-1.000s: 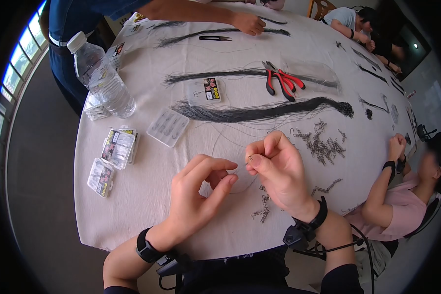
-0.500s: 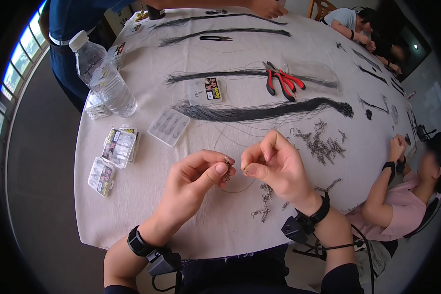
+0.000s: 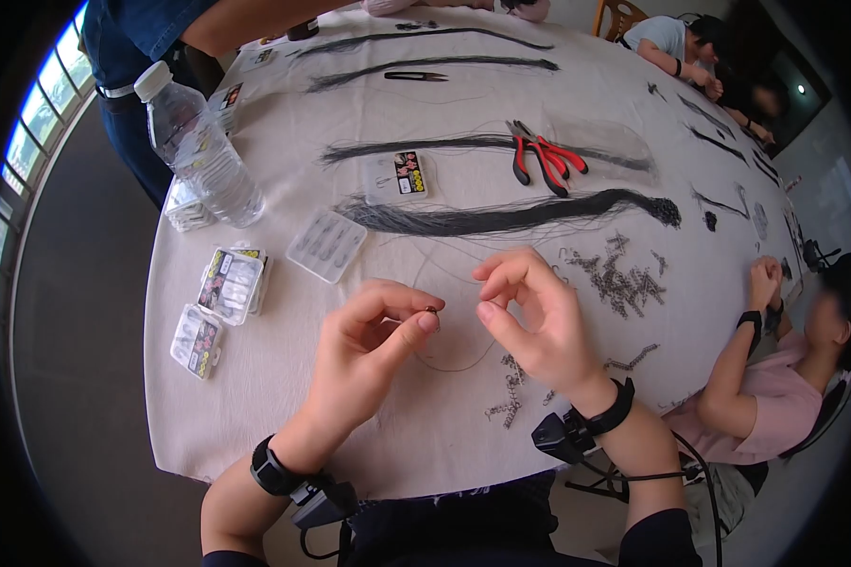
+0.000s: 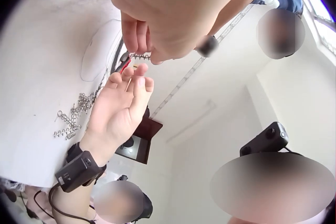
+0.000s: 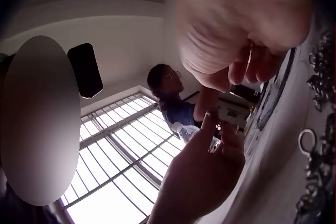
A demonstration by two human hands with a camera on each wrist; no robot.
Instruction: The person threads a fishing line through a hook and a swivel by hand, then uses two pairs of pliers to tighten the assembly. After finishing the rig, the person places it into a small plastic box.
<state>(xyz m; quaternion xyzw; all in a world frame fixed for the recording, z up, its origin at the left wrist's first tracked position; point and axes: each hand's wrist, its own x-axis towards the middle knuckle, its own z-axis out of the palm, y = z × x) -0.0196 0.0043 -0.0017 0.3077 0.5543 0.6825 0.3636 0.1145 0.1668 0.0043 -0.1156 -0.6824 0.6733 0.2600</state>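
In the head view my left hand pinches a small dark metal coil between thumb and fingertips; part of the coil sticks out past the fingers in the left wrist view. Facing it across a narrow gap, my right hand has its fingers bent toward the thumb. A thin gold-coloured piece shows at the right hand's fingers in the right wrist view; its full shape is hidden. Below the hands a thin line curves over the cloth. Loose metal coils lie beyond the right hand.
Red-handled pliers, a dark bundle of strands and a clear compartment box lie beyond the hands. More boxes and a water bottle are at the left. Other people are around the table.
My left hand has come to hold the coil upright, then shifted slightly left and up. My right hand has drawn a little away from it. The person at the far side has pulled an arm back.
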